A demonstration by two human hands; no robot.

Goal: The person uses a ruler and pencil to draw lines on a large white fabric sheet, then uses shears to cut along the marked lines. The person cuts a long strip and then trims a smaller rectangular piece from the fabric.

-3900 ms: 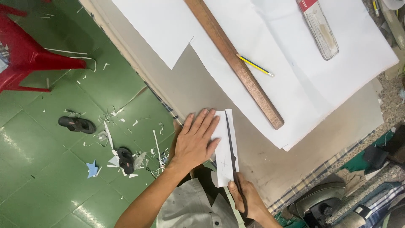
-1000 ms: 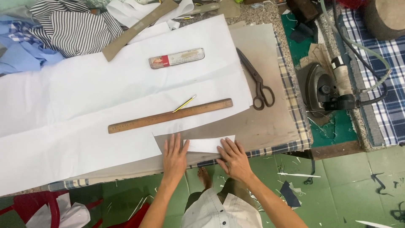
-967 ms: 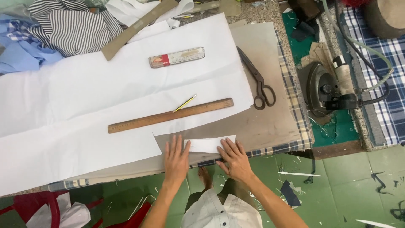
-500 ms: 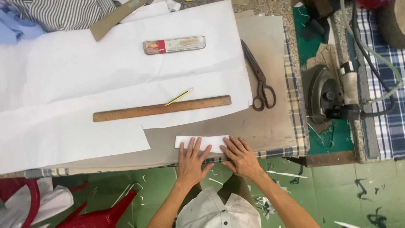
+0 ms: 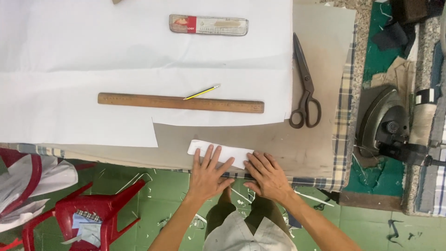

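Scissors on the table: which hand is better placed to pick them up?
Right, probably. The right hand lies flat at the paper strip's right end, on the scissors' side. The left hand presses the strip farther left and would have to cross over.

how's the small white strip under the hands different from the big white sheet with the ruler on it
The small white strip is narrow with a rounded left end and lies on bare brown board at the table's near edge; the big white sheet spreads across most of the table. The left hand and right hand press the strip flat, while the sheet carries the wooden ruler and pencil. Both are plain white and lie flat.
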